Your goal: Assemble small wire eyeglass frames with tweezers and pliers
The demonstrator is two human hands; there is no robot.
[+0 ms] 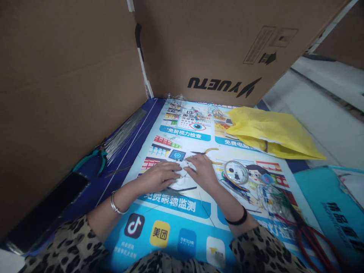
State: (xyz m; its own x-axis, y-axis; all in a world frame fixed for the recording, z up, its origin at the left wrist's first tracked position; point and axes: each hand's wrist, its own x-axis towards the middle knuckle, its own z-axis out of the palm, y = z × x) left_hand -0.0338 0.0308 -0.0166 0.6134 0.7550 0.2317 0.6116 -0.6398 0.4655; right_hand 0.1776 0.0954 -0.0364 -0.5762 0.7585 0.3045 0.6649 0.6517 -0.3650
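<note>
On one poster (182,212), two hands (159,176) pinch wire (184,167).

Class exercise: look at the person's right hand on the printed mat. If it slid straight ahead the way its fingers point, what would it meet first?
The right hand points left and slightly away, toward the left hand. It would probably meet the left hand's fingertips first; they look nearly touching, though the gap is unclear.

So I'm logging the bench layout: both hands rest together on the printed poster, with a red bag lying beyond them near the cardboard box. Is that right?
Not quite: the bag is yellow, not red, as the head view shows. The rest holds: the left hand and right hand rest together on the printed poster, and the bag lies beyond them near the cardboard box.
</note>
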